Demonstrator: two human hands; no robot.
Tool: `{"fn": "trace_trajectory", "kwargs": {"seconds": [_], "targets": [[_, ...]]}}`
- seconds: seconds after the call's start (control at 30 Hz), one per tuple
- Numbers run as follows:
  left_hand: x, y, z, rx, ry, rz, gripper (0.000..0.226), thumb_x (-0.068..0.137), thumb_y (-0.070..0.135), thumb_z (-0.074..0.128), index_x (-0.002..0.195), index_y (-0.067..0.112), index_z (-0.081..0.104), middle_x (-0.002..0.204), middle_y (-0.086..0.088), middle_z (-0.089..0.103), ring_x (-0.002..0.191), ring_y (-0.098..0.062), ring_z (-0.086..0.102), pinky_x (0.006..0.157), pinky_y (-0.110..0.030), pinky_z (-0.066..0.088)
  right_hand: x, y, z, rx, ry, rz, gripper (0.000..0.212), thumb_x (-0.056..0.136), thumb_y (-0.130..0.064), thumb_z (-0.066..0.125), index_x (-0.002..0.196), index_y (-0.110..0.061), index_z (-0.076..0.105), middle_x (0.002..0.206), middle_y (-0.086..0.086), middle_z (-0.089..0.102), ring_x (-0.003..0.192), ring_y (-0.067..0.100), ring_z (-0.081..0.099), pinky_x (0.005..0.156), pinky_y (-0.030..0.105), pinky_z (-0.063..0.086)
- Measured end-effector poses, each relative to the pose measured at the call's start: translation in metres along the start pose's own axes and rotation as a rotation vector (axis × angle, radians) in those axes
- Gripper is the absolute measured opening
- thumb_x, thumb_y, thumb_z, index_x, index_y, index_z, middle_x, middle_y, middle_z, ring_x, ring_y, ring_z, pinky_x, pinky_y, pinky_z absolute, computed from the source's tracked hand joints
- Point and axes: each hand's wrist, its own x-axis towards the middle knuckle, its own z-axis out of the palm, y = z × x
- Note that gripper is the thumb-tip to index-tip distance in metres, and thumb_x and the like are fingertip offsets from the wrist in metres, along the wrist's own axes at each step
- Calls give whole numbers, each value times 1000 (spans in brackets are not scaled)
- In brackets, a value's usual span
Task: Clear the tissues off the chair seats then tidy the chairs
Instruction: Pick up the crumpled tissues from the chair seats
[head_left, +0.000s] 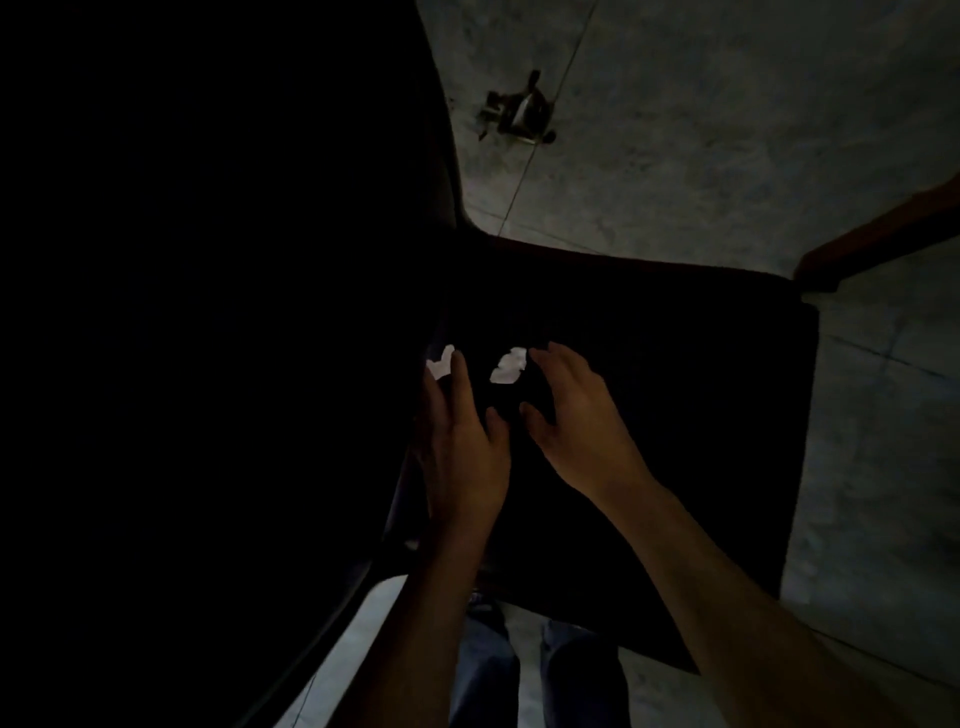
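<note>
The scene is very dark. Below me is a black chair seat (649, 395). Two crumpled white tissues lie on it: one tissue (508, 366) near the middle, another tissue (440, 362) at the seat's left edge. My left hand (462, 441) rests flat with its fingers apart, fingertips touching the left tissue. My right hand (571, 415) hovers open, fingers spread, just right of the middle tissue. Neither hand holds anything.
A large black shape (234, 312), perhaps a chair back or table, fills the left side. A reddish wooden edge (883, 234) shows at the upper right. A small metal object (519, 111) lies on the grey tiled floor (727, 130). My jeans-clad legs (524, 675) show below.
</note>
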Motion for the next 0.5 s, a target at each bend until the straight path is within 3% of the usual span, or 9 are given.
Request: {"fn": "trace_trajectory", "kwargs": {"seconds": [0.1, 0.23, 0.33, 0.5], "targets": [[13, -1, 9, 94, -8, 4, 64, 96, 16, 49, 154, 22, 20, 161, -18, 10, 144, -37, 22, 111, -48, 33, 15, -1, 8, -41, 0, -53, 58, 93, -17, 59, 147, -28, 39, 157, 6, 28, 136, 29, 38, 108, 40, 40], [31, -1, 15, 121, -20, 35, 62, 97, 18, 54, 152, 18, 25, 161, -17, 11, 143, -35, 27, 108, -43, 35, 28, -3, 22, -103, -47, -131, 56, 93, -17, 58, 145, -33, 42, 159, 11, 24, 133, 35, 40, 97, 48, 50], [43, -5, 16, 145, -52, 70, 60, 98, 18, 49, 152, 13, 25, 162, -15, 10, 145, -31, 24, 112, -37, 29, 32, -1, 31, -165, -57, -120, 50, 93, -17, 60, 140, -27, 49, 158, 16, 23, 132, 39, 38, 92, 48, 52], [39, -20, 17, 80, -115, 116, 52, 97, 5, 40, 148, 0, 32, 160, -17, 16, 146, -32, 19, 117, -41, 21, 35, 7, 36, -157, -8, -75, 25, 91, -10, 57, 116, -9, 61, 137, 16, 44, 115, 33, 51, 85, 40, 53]]}}
